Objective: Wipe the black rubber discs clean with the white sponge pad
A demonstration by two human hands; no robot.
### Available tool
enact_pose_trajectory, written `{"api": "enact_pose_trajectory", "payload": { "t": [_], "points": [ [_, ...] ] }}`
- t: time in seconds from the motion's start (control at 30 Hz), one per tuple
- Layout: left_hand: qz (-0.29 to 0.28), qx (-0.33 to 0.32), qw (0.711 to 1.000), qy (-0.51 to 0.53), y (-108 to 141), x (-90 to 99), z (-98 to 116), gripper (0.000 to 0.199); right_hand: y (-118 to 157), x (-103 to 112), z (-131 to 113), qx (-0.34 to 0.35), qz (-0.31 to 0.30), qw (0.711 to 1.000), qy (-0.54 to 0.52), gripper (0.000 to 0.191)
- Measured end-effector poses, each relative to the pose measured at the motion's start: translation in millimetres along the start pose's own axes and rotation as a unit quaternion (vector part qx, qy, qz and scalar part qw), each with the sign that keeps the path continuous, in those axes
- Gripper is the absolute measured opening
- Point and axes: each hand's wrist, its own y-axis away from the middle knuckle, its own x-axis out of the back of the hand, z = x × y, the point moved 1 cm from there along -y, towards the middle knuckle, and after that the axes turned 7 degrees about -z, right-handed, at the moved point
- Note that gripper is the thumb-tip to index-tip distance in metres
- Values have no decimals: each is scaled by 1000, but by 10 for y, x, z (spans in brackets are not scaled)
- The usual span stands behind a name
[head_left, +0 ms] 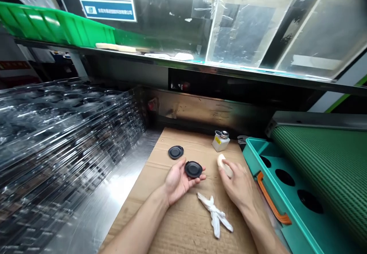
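My left hand holds a small black round plastic lid-like part in its fingers, palm up, over the cardboard sheet. A similar black part lies on the cardboard just beyond that hand. On the right, my right hand is closed around a cream-white, rounded pad, possibly a sponge. Behind it stands a small white bottle with a metal top and a yellow label. Between my forearms lies a crumpled white cloth or glove.
Stacked clear plastic trays fill the left side. At right, a teal bin with an orange handle holds several black discs, beside a green conveyor belt. A shelf overhead carries a green crate.
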Motion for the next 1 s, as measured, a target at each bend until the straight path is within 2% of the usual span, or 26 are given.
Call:
{"api": "enact_pose_trajectory", "payload": {
  "t": [0.07, 0.13, 0.2, 0.23, 0.37, 0.5, 0.57, 0.73, 0.77, 0.9, 1.0],
  "points": [
    [-1, -36, 999, -24, -23, -22, -74, 38, 56, 15, -229, 33, -4, 994, -106, 31],
    [-2, -54, 998, -32, -48, -34, -143, 35, 125, -2, -459, 86, -52, 982, -162, 31],
    [7, -64, 997, -36, -73, -30, -179, 33, 172, -33, -609, 136, -106, 972, -159, 32],
    [12, -70, 997, -40, -85, -24, -181, 32, 179, -43, -641, 143, -113, 973, -141, 33],
    [28, -103, 993, -60, -128, -1, -141, 28, 156, -33, -604, 102, -71, 991, -59, 27],
    [20, -86, 994, -62, -149, 14, -128, 34, 158, -66, -575, 146, -114, 981, -55, 19],
    [27, -90, 994, -59, -155, 29, -123, 34, 138, -72, -525, 141, -111, 982, -62, 21],
    [52, -72, 994, -60, -168, 52, -122, 32, 63, 43, -428, 86, 5, 991, -102, 19],
    [53, -73, 994, -60, -164, 45, -125, 30, 67, 54, -454, 91, 8, 989, -113, 17],
    [40, -80, 992, -84, -130, -7, -126, 25, 109, -21, -534, 153, -68, 978, -122, 26],
    [57, -89, 985, -137, -92, -50, -77, 27, 55, -54, -372, 102, -50, 990, -81, 26]
  ]
}}
